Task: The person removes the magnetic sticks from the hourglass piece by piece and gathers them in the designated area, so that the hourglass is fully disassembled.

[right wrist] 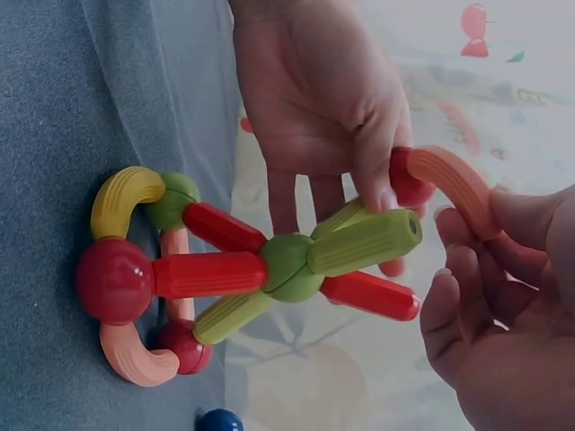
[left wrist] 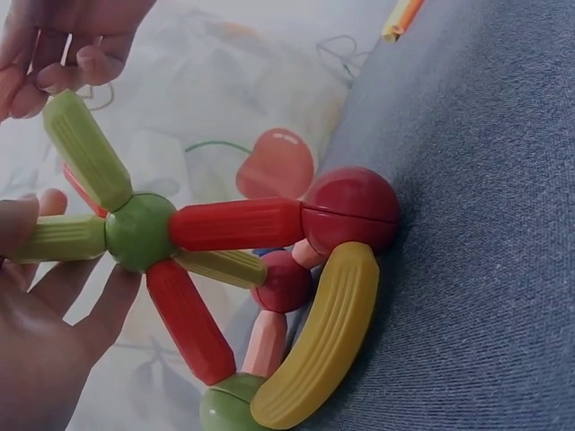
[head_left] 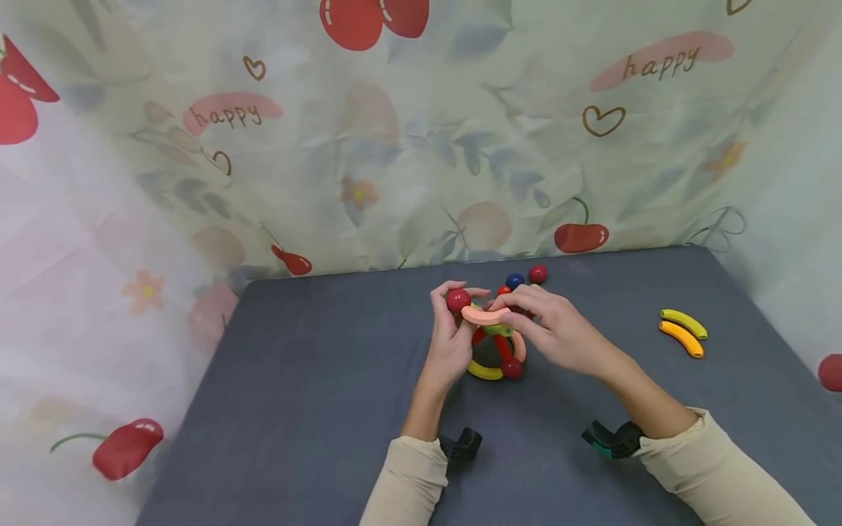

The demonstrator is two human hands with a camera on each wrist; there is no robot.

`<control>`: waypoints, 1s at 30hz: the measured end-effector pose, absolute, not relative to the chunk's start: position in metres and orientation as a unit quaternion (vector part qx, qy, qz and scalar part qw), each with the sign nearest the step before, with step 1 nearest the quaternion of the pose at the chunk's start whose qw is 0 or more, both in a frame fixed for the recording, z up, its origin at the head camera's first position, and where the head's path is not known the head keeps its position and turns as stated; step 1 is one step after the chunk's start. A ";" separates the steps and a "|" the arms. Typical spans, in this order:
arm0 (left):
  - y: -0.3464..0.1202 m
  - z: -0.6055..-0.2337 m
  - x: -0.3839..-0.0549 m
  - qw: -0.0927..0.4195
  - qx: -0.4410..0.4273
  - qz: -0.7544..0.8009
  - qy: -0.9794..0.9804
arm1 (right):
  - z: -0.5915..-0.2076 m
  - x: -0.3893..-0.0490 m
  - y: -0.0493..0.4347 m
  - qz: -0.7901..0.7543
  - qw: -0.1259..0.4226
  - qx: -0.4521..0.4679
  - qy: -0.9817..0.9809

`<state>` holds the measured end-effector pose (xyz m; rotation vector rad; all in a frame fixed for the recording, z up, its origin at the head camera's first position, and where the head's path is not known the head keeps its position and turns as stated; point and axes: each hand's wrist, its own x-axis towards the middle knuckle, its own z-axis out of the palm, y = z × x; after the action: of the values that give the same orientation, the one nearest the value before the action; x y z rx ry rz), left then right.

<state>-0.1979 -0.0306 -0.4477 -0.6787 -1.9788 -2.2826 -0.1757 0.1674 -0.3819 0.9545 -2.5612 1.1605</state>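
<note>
A frame of ribbed building rods and balls stands on the dark table, with a green ball [right wrist: 292,268] at its middle. Straight red and green rods spread from that ball, and a yellow curved rod [left wrist: 321,337] lies in the ring at the base. My left hand [head_left: 450,347] pinches a green rod [left wrist: 63,240] near its outer end, beside a red ball [head_left: 458,300]. Between thumb and fingers, my right hand [head_left: 559,329] pinches a peach curved rod [head_left: 485,316]; the rod's far end meets that red ball.
Behind the frame lie a blue ball [head_left: 515,281] and another red ball [head_left: 538,274]. To the right, a yellow-green curved rod [head_left: 684,324] and an orange one [head_left: 682,339] lie side by side. Patterned cloth [head_left: 421,161] hangs along the table's back edge.
</note>
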 end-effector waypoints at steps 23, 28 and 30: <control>-0.032 -0.447 -0.198 0.012 -0.205 -0.693 -0.691 | -0.443 -0.152 0.311 0.287 0.068 0.050 -0.954; -0.033 -0.448 -0.199 0.019 -0.180 -0.690 -0.700 | -0.466 -0.146 0.347 0.251 -0.007 0.031 -0.968; -0.032 -0.449 -0.199 0.026 -0.166 -0.700 -0.694 | -0.468 -0.147 0.352 0.243 -0.025 0.042 -0.969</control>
<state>-0.1993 -0.0316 -0.4491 -0.5132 -2.1441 -2.1637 -0.1471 0.3523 -0.4680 0.1339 -3.0933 0.7745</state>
